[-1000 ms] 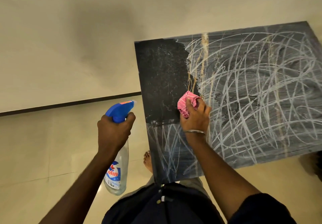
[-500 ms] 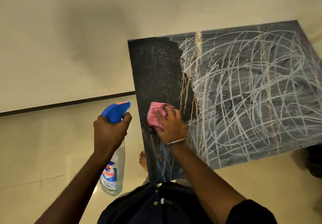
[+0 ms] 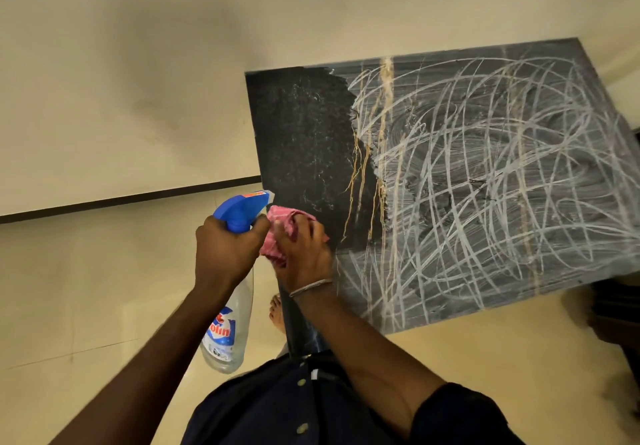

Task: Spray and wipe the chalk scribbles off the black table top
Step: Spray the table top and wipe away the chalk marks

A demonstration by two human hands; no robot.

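the right hand (image 3: 304,257) squeezes a pink cloth (image 3: 282,236) on the left edge of the black table top (image 3: 304,139). white chalk scribbles (image 3: 485,184) cover most of it. the left hand (image 3: 225,254) grips a spray bottle (image 3: 232,323) beside the table.

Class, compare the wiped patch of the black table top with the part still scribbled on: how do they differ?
The wiped patch looks dark and speckled; the scribbled part is hazy grey under looping white chalk lines. The wiped patch is smaller, by the left edge; the scribbled part covers most of the top. Both belong to one flat black table top.
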